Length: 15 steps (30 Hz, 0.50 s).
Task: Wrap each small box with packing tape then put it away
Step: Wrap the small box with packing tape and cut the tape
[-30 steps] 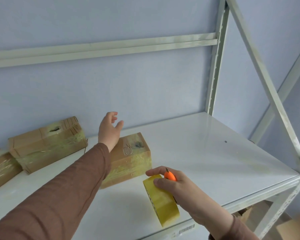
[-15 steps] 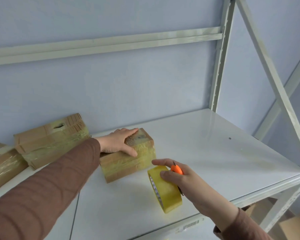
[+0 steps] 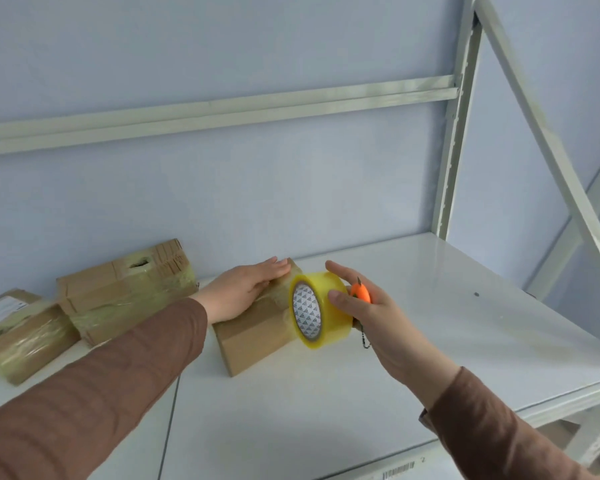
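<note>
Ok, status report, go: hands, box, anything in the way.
Left hand flat on the box. Right hand gripping the tape roll and orange cutter. Two taped boxes left, apart.

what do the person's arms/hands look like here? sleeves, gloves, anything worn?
Both arms wear long brown sleeves of a ribbed knit: the left sleeve ends at the wrist, the right sleeve likewise, with a loose cuff. The left hand and right hand are bare: no gloves, and no rings, watch or markings show from this view.
</note>
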Available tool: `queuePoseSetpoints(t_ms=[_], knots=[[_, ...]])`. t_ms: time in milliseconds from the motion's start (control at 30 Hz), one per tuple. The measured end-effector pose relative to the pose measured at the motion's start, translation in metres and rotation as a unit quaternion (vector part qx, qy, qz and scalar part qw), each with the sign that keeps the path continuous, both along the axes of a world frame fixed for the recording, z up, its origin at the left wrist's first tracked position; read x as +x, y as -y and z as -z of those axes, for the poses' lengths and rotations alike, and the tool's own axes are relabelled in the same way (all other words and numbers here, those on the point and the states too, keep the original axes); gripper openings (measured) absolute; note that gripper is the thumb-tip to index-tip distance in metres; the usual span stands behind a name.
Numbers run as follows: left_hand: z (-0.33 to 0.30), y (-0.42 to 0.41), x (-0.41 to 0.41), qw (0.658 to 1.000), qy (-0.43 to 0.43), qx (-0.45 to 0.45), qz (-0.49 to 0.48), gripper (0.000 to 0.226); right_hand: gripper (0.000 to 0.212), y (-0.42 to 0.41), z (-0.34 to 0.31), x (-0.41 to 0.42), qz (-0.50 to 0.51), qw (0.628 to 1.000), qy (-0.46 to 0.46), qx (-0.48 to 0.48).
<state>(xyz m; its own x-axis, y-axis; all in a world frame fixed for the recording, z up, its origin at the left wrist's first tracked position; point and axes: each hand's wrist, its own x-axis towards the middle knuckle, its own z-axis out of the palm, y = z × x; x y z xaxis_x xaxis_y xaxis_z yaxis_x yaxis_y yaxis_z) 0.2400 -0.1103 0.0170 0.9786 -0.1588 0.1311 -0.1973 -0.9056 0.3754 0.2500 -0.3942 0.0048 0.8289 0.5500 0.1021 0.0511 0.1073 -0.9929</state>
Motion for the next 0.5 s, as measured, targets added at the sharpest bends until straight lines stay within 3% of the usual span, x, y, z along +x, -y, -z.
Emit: queuePoseSetpoints(t_ms=[67,167,200,367,500], knots=[[0.003,0.001,-0.003,0.999,-0.004,0.043,0.014,0.056,0.045,0.0,0.007,0.001,-0.001,0.999,0.037,0.015],[0.005,0.003,-0.005,0.988,-0.06,0.141,0.005,0.093,0.06,-0.001,0.021,-0.005,0.008,0.992,0.126,-0.01],[0.006,0.004,-0.004,0.984,-0.071,0.162,-0.004,0.096,0.065,-0.003,0.026,-0.008,0.012,0.989,0.147,-0.016],[0.01,0.008,-0.003,0.982,-0.081,0.172,-0.019,0.068,0.079,-0.018,0.043,-0.016,0.026,0.982,0.184,-0.024],[0.015,0.01,-0.008,0.982,-0.085,0.159,-0.053,0.06,0.08,-0.031,0.033,-0.011,0.053,0.977,0.204,-0.038]])
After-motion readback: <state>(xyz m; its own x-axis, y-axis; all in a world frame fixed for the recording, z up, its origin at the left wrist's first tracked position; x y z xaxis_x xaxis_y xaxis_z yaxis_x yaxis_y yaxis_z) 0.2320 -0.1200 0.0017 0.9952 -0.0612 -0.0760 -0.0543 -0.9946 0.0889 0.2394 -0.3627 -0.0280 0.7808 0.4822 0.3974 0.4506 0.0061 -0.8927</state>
